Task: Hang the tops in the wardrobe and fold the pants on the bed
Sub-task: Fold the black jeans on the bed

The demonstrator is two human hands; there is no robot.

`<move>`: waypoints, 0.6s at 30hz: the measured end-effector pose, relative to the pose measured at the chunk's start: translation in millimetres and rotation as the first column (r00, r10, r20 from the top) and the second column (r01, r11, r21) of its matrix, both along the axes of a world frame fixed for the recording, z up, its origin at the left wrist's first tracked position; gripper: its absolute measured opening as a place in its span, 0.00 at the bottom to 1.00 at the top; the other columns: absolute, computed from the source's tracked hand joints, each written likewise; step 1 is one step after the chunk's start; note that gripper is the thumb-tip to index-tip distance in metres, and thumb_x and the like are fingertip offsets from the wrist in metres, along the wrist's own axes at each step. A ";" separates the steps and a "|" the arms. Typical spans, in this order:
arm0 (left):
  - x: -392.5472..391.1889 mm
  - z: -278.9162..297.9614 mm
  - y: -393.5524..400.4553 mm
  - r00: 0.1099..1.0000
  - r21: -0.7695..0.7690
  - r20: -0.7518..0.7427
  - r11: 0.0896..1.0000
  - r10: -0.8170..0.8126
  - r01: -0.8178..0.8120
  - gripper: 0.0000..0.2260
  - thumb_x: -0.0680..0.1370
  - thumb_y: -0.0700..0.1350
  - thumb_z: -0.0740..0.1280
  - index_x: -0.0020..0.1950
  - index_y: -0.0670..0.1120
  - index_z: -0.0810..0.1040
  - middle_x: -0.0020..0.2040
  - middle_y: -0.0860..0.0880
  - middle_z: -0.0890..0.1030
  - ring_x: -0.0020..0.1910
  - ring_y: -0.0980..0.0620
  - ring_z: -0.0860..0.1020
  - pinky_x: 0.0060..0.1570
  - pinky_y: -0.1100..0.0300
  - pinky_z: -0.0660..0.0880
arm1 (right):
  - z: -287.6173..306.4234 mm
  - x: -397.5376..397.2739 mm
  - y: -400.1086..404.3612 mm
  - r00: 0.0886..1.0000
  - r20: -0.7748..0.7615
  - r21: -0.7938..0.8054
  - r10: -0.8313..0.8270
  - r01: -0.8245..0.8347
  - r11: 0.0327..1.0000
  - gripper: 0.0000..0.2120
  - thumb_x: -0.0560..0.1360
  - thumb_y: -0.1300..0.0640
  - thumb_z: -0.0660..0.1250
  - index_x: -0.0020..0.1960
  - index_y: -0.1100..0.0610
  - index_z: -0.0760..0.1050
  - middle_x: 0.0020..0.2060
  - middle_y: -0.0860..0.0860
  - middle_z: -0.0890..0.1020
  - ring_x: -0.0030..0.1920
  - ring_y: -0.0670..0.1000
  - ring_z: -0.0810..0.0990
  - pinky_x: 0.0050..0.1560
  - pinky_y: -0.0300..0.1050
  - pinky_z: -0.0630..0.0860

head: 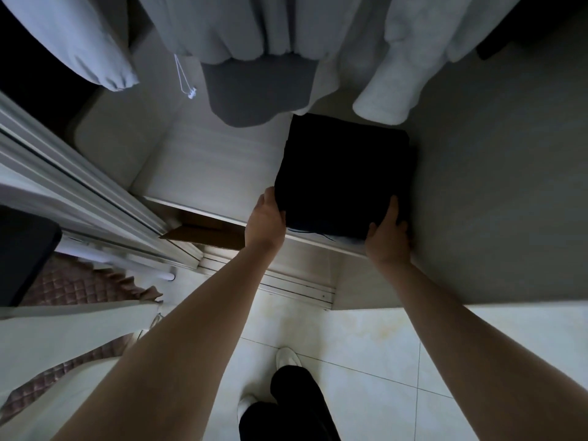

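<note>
Both hands hold the folded black pants (343,176) by the near edge: the left hand (265,222) has its fingers (270,198) curled round the left corner, the right hand (386,237) clasps the right corner, thumb on top. The pants lie on the wardrobe shelf (203,173), against its right wall (493,186). Above the pants hang grey tops (254,43) and a white fleece top (404,58).

Dim light inside the cabinet, brighter out on the floor (366,342): pale glossy tiles, thin grout lines. Sliding door track (296,286) along the cabinet's foot. White-framed sliding door (79,192) at left. Brown quilted cover (73,284) lower left. Grey side panel (496,192) at right.
</note>
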State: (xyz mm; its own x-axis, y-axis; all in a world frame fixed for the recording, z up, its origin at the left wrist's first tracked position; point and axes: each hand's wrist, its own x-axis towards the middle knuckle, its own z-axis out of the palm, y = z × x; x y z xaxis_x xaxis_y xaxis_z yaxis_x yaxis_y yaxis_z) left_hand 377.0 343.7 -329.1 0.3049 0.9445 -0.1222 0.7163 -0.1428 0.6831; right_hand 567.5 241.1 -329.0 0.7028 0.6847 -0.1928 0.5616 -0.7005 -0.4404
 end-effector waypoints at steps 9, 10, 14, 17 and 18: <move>-47.6 34.3 -41.8 0.987 -0.182 -0.125 0.980 -0.100 0.076 0.24 0.81 0.41 0.61 0.77 0.44 0.60 0.68 0.41 0.75 0.66 0.41 0.74 0.64 0.50 0.73 | 44.6 -41.9 -47.3 0.983 -0.068 -0.044 0.169 -0.172 0.984 0.34 0.78 0.60 0.60 0.78 0.60 0.47 0.72 0.63 0.63 0.69 0.63 0.66 0.67 0.52 0.66; -56.4 45.4 -51.9 0.993 -0.176 -0.090 0.982 -0.082 0.065 0.22 0.81 0.41 0.61 0.76 0.43 0.64 0.66 0.41 0.77 0.64 0.42 0.76 0.63 0.50 0.74 | 55.7 -52.9 -55.7 0.977 -0.068 -0.026 0.203 -0.205 0.978 0.32 0.78 0.60 0.60 0.78 0.61 0.48 0.71 0.63 0.64 0.69 0.62 0.66 0.67 0.51 0.66; -88.9 80.8 -105.0 1.000 -0.152 0.013 0.988 0.022 -0.020 0.12 0.81 0.42 0.61 0.63 0.43 0.75 0.54 0.43 0.83 0.54 0.44 0.81 0.56 0.51 0.77 | 95.2 -93.9 -97.1 0.930 -0.018 0.014 0.366 -0.366 0.930 0.28 0.79 0.61 0.58 0.76 0.65 0.53 0.69 0.64 0.66 0.67 0.63 0.67 0.68 0.54 0.65; -120.2 101.9 -154.9 0.989 -0.114 0.090 0.988 0.115 -0.104 0.09 0.81 0.42 0.61 0.59 0.45 0.77 0.47 0.46 0.85 0.47 0.48 0.82 0.51 0.57 0.78 | 124.4 -133.6 -131.3 0.895 -0.105 0.116 0.434 -0.422 0.899 0.26 0.80 0.60 0.58 0.75 0.62 0.56 0.69 0.62 0.67 0.66 0.61 0.69 0.65 0.56 0.69; -131.4 110.8 -173.2 0.981 -0.113 0.115 0.983 0.158 -0.145 0.09 0.82 0.43 0.61 0.59 0.46 0.77 0.45 0.49 0.85 0.45 0.52 0.82 0.49 0.61 0.77 | 133.5 -148.0 -140.9 0.875 -0.130 0.151 0.466 -0.447 0.882 0.24 0.80 0.59 0.59 0.75 0.61 0.57 0.68 0.61 0.68 0.65 0.60 0.70 0.64 0.56 0.71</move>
